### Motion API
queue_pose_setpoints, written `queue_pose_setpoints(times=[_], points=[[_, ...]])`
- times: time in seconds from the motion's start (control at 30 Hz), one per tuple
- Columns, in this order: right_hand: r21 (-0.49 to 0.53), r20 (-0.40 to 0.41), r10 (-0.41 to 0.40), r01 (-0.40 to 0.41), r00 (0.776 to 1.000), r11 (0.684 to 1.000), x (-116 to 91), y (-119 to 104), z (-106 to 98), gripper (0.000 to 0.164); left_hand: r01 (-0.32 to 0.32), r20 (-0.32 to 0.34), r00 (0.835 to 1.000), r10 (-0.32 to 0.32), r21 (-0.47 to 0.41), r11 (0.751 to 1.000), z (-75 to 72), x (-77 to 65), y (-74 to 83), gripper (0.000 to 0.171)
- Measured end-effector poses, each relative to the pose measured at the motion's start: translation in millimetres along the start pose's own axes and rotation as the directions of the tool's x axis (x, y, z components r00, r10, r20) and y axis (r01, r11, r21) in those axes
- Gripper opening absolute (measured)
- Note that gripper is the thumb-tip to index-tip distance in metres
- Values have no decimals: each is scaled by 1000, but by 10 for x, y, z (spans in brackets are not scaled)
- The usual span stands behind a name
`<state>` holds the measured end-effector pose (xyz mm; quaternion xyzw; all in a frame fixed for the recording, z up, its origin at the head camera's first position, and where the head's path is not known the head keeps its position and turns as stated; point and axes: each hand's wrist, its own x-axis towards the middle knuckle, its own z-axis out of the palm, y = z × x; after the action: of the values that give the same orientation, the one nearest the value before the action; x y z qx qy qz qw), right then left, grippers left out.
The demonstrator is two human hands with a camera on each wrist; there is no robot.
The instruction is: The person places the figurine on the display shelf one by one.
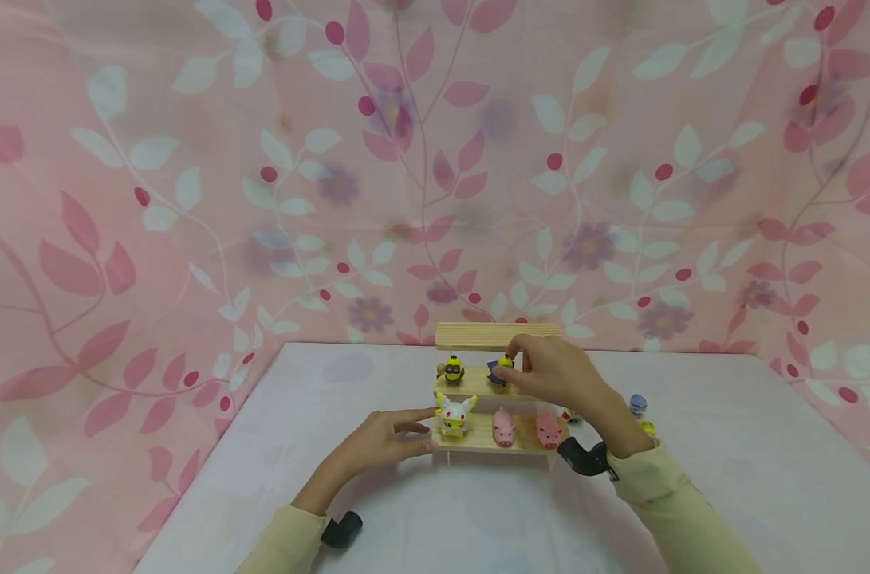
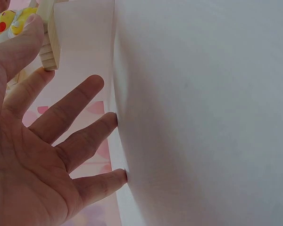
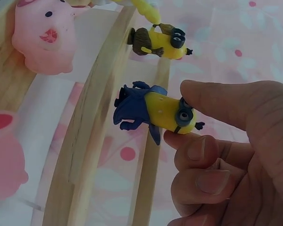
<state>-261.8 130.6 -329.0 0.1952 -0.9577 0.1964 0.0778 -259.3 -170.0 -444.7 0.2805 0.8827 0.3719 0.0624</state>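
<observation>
1. Yellow figures (image 1: 453, 371), two, on the wooden rack's (image 1: 497, 336) middle shelf (image 1: 475, 383); the right hand (image 1: 553, 365) pinches the blue-clad one (image 3: 155, 108) by its head!
2. Below: two pink pigs (image 1: 503, 428), one white-and-yellow figure (image 1: 454, 418).
3. Left hand (image 1: 386, 438) spreads wide, touching the lower shelf's (image 1: 480, 432) end.
4. Right wrist (image 1: 631, 426) partly blocks one yellow item (image 1: 648, 427); one blue toy (image 1: 638, 405) beside it.

head: is looking far, downward, from near side | left wrist: is facing left end of shelf (image 1: 497, 336), close | right wrist: is facing blue-clad figure (image 3: 158, 109) closely, sharing it with head
</observation>
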Motion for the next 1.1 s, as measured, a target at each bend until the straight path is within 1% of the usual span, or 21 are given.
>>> queue_pose_setpoints(times=[0.47,0.73,1.1], points=[[-19,40,51,-50,998,999,48,-13,57,36,6,3,1000,-6,-13,1000,6,0,-9,61],[-7,35,41,-41,999,999,39,-19,54,36,5,1,1000,-5,-7,1000,-9,-3,5,61],[-9,13,32,-32,999,999,-37,-24,5,39,14,4,1000,-14,-11,1000,-8,-5,-3,61]])
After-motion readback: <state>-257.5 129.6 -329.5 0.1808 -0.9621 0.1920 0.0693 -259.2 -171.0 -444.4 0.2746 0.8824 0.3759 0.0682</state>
